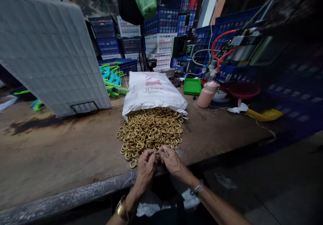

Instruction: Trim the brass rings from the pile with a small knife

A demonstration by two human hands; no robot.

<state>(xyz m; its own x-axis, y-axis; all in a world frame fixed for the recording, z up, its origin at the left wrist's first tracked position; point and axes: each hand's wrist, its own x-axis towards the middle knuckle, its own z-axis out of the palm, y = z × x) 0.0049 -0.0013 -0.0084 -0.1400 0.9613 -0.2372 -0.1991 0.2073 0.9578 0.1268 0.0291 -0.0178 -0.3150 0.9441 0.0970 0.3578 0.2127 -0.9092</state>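
Left hand: fingertips pinching a gold ring
Right hand: closed around a slim metallic tool, beside the ring
Ring pile: on worktop, at mouth of white sack

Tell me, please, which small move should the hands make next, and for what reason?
Perhaps bring the thin object in the right hand to the ring that the left hand seems to pinch: both hands are close together there, beside the loose rings and the white bag.

Illegible red print on white sack.
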